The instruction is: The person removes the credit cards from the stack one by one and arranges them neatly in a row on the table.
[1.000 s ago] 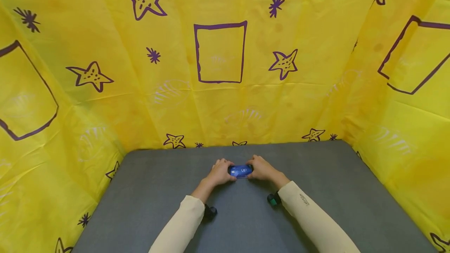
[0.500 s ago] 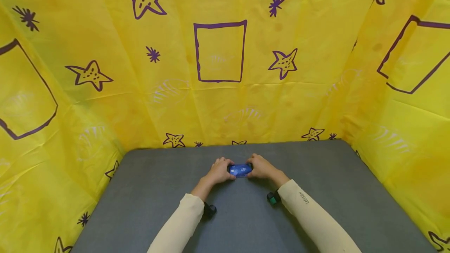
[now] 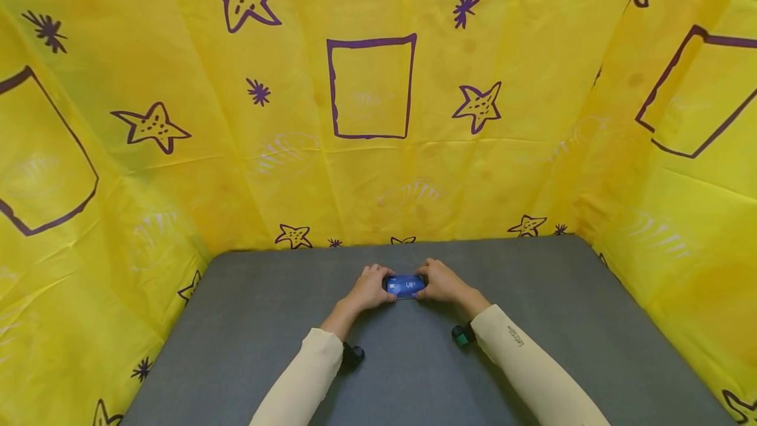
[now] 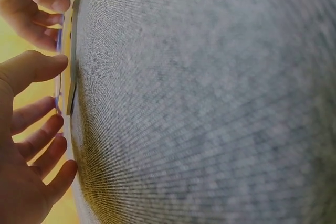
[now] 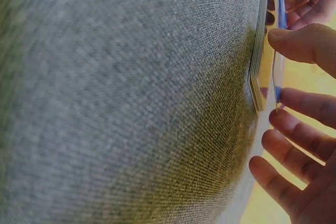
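A blue bank-style card (image 3: 405, 286), with white lettering and a small pale square, lies level between my hands near the back of the table. My left hand (image 3: 369, 288) pinches its left end with thumb and fingers. On its right end, my right hand (image 3: 442, 283) has the same kind of pinch. Seen edge-on in the right wrist view, the card (image 5: 280, 51) is thin and sits just above a flat grey slab (image 5: 255, 72) on the table, with a narrow gap between them. The slab's kind cannot be told; the card mostly hides its top.
Grey cloth-like covering tops the table (image 3: 284, 327). Yellow curtains (image 3: 367, 183) printed with purple stars and squares rise along the back and both sides. Dark wrist cameras stick out near both cream sleeves (image 3: 307, 367).
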The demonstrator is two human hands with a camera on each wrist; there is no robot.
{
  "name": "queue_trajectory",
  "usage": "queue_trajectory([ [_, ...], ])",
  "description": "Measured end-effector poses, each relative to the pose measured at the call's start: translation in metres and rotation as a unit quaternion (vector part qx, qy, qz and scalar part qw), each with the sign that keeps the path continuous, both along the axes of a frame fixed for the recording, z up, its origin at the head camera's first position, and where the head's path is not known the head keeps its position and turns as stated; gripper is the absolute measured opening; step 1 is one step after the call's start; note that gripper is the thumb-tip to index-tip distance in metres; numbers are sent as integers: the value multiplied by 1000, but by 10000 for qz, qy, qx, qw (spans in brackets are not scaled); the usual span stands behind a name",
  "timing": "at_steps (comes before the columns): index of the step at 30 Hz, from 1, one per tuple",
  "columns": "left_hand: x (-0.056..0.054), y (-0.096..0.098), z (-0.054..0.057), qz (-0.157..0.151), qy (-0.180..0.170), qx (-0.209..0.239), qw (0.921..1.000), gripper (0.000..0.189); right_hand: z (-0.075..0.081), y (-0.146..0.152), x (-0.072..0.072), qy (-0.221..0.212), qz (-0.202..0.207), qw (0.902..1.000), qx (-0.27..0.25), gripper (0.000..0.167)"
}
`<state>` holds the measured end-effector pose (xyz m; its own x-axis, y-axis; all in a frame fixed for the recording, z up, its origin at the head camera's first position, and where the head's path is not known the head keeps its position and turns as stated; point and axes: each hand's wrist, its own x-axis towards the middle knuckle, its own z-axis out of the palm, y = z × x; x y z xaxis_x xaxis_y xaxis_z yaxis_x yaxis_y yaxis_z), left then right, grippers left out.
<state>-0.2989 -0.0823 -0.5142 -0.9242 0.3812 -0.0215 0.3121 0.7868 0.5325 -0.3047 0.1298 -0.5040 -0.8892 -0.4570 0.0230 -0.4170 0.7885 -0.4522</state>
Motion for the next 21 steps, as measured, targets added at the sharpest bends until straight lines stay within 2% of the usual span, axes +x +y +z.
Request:
queue_trajectory([
  [9,2,0,0,13,-14,220,9998,53,-1,3,1,6,4,10000,-75,46],
  [15,4,-1,2,39,136,259,9996,53,1,4,4,-16,-42,10000,-63,48],
  [21,9,-6,3,35,246,371,9990,52,2,3,12,119,79,9998,-124,49],
])
